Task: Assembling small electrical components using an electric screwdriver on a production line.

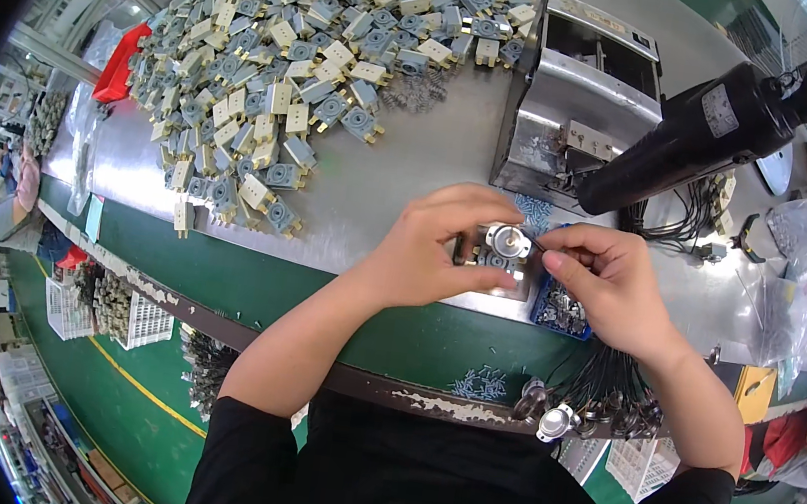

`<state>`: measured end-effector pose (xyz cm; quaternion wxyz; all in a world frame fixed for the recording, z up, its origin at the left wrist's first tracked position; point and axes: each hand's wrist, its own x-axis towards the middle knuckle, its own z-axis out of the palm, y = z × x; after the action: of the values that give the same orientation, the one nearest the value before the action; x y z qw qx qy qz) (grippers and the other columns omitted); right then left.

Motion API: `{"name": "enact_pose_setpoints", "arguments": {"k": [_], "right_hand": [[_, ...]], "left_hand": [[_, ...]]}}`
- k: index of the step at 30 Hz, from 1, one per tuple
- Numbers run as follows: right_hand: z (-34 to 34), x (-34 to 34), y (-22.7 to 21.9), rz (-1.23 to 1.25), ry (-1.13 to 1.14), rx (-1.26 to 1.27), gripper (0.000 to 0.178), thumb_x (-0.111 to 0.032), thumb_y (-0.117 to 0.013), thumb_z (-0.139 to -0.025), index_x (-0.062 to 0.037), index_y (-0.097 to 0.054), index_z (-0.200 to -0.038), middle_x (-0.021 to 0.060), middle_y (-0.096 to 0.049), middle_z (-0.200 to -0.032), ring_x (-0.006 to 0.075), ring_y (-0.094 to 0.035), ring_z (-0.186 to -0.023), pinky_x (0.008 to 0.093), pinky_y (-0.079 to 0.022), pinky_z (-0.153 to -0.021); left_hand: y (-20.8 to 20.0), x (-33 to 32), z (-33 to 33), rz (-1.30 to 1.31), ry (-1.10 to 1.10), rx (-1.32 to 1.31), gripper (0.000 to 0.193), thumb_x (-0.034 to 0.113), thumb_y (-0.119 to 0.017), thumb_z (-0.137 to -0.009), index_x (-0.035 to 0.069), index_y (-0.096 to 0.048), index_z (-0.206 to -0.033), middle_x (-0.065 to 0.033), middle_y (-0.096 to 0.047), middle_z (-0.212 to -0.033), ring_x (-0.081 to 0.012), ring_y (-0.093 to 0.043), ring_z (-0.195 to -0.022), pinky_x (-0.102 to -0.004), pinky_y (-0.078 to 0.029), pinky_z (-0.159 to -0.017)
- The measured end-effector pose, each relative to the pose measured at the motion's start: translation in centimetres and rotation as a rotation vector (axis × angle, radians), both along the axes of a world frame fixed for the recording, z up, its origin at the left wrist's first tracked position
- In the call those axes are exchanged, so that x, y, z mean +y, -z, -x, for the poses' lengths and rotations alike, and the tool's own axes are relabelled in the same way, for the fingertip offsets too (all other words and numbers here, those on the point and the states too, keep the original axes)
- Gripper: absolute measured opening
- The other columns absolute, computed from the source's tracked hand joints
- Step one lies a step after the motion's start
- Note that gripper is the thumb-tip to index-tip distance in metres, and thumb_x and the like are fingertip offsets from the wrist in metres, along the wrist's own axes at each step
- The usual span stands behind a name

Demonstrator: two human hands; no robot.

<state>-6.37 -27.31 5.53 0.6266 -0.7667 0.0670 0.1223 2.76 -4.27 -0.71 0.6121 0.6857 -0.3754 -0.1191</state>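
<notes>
My left hand (439, 246) curls its fingers and thumb around a round silver metal part (508, 242) with a flange. Below that part, a grey block (498, 262) partly shows. From the other side my right hand (606, 282) pinches thumb and forefinger together beside the metal part. A short dark piece, perhaps a wire, shows at its fingertips, too small to make out. Under the right hand stands a blue tray (563, 310) of small metal pieces. Small screws (532, 209) lie just beyond my hands.
Grey and cream blocks with brass terminals (285, 66) are heaped at the back left. A metal machine (588, 103) with a black cylinder (700, 137) stands at the back right. Loose screws (480, 382) and wired silver parts (558, 422) lie along the near edge. A red bin (121, 63) is far left.
</notes>
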Motion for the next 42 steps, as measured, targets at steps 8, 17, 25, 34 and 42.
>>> {"name": "enact_pose_setpoints", "arguments": {"k": [8,17,25,34,42], "right_hand": [[0.2,0.5,0.5,0.281,-0.076,-0.187,0.018,-0.002,-0.071,-0.096,0.0038,-0.075,-0.112,0.0121,-0.074,-0.093,0.0184,-0.067,-0.079,0.0336,-0.053,-0.074],[0.5,0.8,3.1,0.471,-0.127,-0.511,0.013,0.007,-0.071,-0.087,0.0044,-0.074,-0.1,0.019,-0.07,-0.093,0.0378,-0.071,-0.085,0.0399,-0.057,-0.075],[0.8,0.6,3.2,0.648,-0.193,-0.579,0.023,0.008,-0.071,-0.082,0.0022,-0.075,-0.103,0.0159,-0.07,-0.097,0.0359,-0.071,-0.085,0.0408,-0.059,-0.075],[0.2,-0.7,3.4,0.554,-0.279,-0.511,0.026,0.003,-0.066,-0.075,-0.0027,-0.071,-0.1,0.0135,-0.067,-0.099,0.038,-0.067,-0.099,0.0461,-0.057,-0.084],[-1.8,-2.6,4.4,0.592,-0.48,-0.747,0.026,0.0,-0.067,-0.074,-0.0001,-0.069,-0.1,0.0107,-0.063,-0.1,0.0311,-0.064,-0.107,0.0407,-0.057,-0.089]], "left_hand": [[1.1,0.0,-0.1,-0.017,-0.015,-0.31,0.043,0.015,-0.093,-0.076,0.002,-0.077,-0.113,-0.0129,-0.076,-0.117,-0.0325,-0.073,-0.112,-0.0406,-0.058,-0.095],[1.1,-0.2,0.2,-0.151,0.017,-0.217,0.039,0.012,-0.092,-0.077,0.0,-0.078,-0.111,-0.0151,-0.077,-0.118,-0.0305,-0.074,-0.112,-0.0394,-0.058,-0.097],[1.3,-0.7,-0.4,-0.124,0.099,-0.08,0.037,0.01,-0.092,-0.076,0.001,-0.077,-0.108,-0.0161,-0.077,-0.119,-0.0315,-0.074,-0.111,-0.0392,-0.058,-0.096],[1.2,-0.6,-1.0,-0.177,0.131,-0.085,0.035,0.007,-0.091,-0.073,0.002,-0.078,-0.105,-0.0174,-0.077,-0.113,-0.0345,-0.074,-0.11,-0.0427,-0.059,-0.095],[1.4,-0.6,-0.8,-0.149,0.12,-0.114,0.035,0.003,-0.089,-0.068,0.0,-0.076,-0.101,-0.0182,-0.077,-0.109,-0.0356,-0.074,-0.111,-0.0427,-0.059,-0.096]]}}
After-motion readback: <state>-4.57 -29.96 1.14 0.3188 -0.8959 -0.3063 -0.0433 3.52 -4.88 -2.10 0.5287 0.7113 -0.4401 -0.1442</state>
